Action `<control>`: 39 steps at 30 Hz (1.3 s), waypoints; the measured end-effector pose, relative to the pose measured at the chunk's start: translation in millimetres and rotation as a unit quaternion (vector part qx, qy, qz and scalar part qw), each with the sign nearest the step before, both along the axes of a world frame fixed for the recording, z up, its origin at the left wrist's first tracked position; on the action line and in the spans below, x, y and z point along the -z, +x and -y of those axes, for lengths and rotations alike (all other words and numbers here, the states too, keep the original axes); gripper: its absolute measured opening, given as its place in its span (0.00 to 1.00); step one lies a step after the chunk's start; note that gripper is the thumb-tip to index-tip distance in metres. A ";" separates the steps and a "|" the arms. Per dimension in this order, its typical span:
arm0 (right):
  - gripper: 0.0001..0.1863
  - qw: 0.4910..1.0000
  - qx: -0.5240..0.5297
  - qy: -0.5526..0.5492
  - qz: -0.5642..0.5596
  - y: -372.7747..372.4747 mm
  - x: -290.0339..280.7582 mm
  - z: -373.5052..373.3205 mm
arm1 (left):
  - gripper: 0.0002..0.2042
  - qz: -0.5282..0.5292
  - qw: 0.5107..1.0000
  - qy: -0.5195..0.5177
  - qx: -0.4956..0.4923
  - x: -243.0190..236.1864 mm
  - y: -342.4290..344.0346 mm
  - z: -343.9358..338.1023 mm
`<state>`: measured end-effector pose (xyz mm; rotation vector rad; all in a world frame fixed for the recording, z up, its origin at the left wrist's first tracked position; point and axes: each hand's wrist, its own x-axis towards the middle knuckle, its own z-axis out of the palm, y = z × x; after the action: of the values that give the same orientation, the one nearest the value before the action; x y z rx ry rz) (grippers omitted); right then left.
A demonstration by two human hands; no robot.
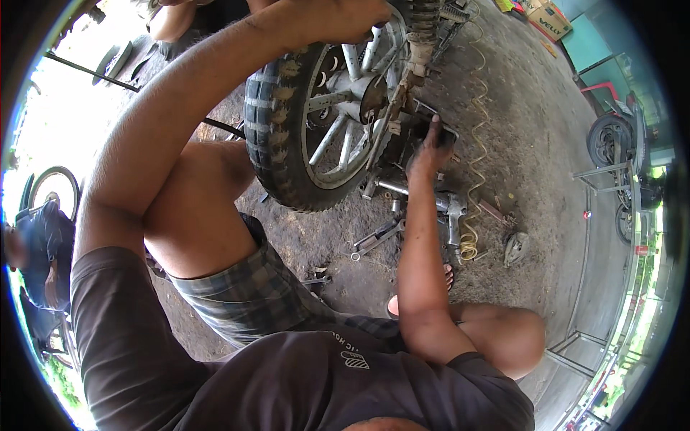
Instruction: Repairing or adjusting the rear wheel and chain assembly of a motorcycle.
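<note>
A person crouches on a stained concrete floor point(546, 187), seen from above the head. Nearest is a dark grey shirt point(302, 388) and plaid shorts point(251, 294), with 2 bare knees spread apart.

Between the knees, on the floor, lie a metal wrench point(375, 237) and a grey air impact tool point(453, 215). A coiled yellow air hose point(476, 129) runs from beside that tool away across the floor.

Just beyond the tools stands a motorcycle wheel point(316, 122), upright, with a knobbly black tyre and silver cast spokes. To its right a dark metal part point(420, 122) of the frame sits beside the hub.

The right hand point(429, 154) reaches up from the lower edge and presses against that dark part; its grip is closed around the part's edge, fingers curled, though exactly what it pinches is hard to tell.

The left hand point(338, 18) stretches over the top of the tyre and rests on the wheel's upper rim, grip folded narrow over it.

Farther off, at the right edge, another motorcycle point(618, 144) stands parked. At the far left another person in blue point(39, 244) sits near a spare wheel point(54, 188). A cardboard box point(550, 20) sits at the top.
</note>
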<state>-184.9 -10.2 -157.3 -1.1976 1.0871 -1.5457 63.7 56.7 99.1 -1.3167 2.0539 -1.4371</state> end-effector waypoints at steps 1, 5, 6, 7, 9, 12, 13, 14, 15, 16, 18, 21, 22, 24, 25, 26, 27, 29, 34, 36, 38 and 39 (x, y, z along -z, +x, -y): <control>0.25 1.000 0.009 0.002 -0.003 -9.1 0.5 2.6 | 0.05 -0.110 0.975 0.147 -0.122 -20.2 -26.5 4.2; 0.27 0.989 -0.087 -0.012 -0.119 -15.8 9.9 -9.5 | 0.06 -0.210 0.903 0.294 -0.233 -36.4 -46.0 1.2; 0.27 0.985 -0.113 -0.052 -0.122 -17.0 18.5 -13.7 | 0.06 -0.210 0.904 0.295 -0.229 -40.0 -50.5 0.1; 0.28 0.982 -0.106 -0.048 -0.151 -26.2 27.3 -20.2 | 0.07 -0.222 0.899 0.300 -0.229 -44.4 -54.2 0.2; 0.26 0.960 -0.073 -0.066 -0.262 -36.6 58.9 -26.9 | 0.08 -0.230 0.893 0.305 -0.238 -48.2 -47.4 -11.6; 0.23 0.885 -0.016 -0.020 -0.464 -90.4 139.4 -31.4 | 0.11 -0.283 0.932 0.225 0.001 -36.1 -31.4 -11.0; 0.21 0.841 -0.006 0.036 -0.539 -102.6 155.4 -33.4 | 0.12 -0.283 0.927 0.238 -0.068 -37.6 -35.9 -4.0; 0.21 0.840 -0.002 0.043 -0.541 -108.1 153.7 -41.0 | 0.13 -0.281 0.916 0.250 -0.138 -38.0 -40.2 1.8; 0.20 0.849 0.005 0.065 -0.525 -112.4 151.6 -48.1 | 0.13 -0.299 0.909 0.244 -0.157 -38.2 -45.1 0.6; 0.19 0.856 0.012 0.085 -0.509 -115.1 149.1 -54.0 | 0.13 -0.298 0.909 0.249 -0.152 -35.5 -45.6 2.9; 0.19 0.855 0.014 0.098 -0.509 -113.2 136.2 -59.5 | 0.16 -0.303 0.904 0.256 -0.158 -33.7 -37.7 2.8; 0.24 0.728 -0.062 -0.086 -0.678 -99.4 114.5 -63.5 | 0.19 -0.414 0.857 0.288 -0.106 -5.4 0.8 14.1; 0.24 0.729 -0.058 -0.089 -0.676 -100.9 123.2 -55.2 | 0.20 -0.215 0.942 0.238 -0.100 -2.9 5.2 20.6; 0.23 0.626 -0.277 -0.018 -0.729 -119.5 157.2 -32.7 | 0.20 -0.221 0.946 0.228 -0.065 1.2 -7.3 30.6; 0.24 0.616 -0.273 -0.046 -0.737 -110.9 160.6 -34.3 | 0.20 -0.235 0.947 0.211 -0.055 -0.1 4.8 12.8; 0.24 0.618 -0.269 -0.051 -0.737 -114.9 173.7 -36.4 | 0.21 -0.241 0.950 0.198 -0.034 -3.1 1.3 9.0; 0.23 0.640 -0.253 -0.048 -0.723 -120.1 186.9 -41.6 | 0.21 -0.246 0.951 0.186 -0.013 -6.3 -2.2 5.1; 0.24 0.696 -0.241 0.015 -0.676 -118.3 187.4 -62.5 | 0.21 -0.257 0.952 0.166 0.019 -6.5 -0.8 -7.5; 0.32 0.853 -0.123 0.172 -0.477 -132.4 177.4 -69.4 | 0.22 -0.242 0.951 0.184 -0.057 -25.0 -26.5 1.2; 0.29 0.931 -0.104 0.321 -0.137 -147.3 156.5 -45.1 | 0.23 -0.202 0.933 0.231 -0.189 -29.7 -41.4 11.9; 0.28 0.943 -0.092 0.310 0.071 -136.3 85.5 -37.7 | 0.22 -0.231 0.929 0.235 -0.167 -27.4 -33.7 2.6; 0.27 0.936 -0.110 0.297 0.151 -139.4 51.6 -31.4 | 0.22 -0.231 0.929 0.234 -0.167 -25.1 -26.1 0.1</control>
<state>-324.4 21.2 -209.0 -0.6167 1.0634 -1.0678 37.6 56.7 124.3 -1.7809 2.1109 -0.4722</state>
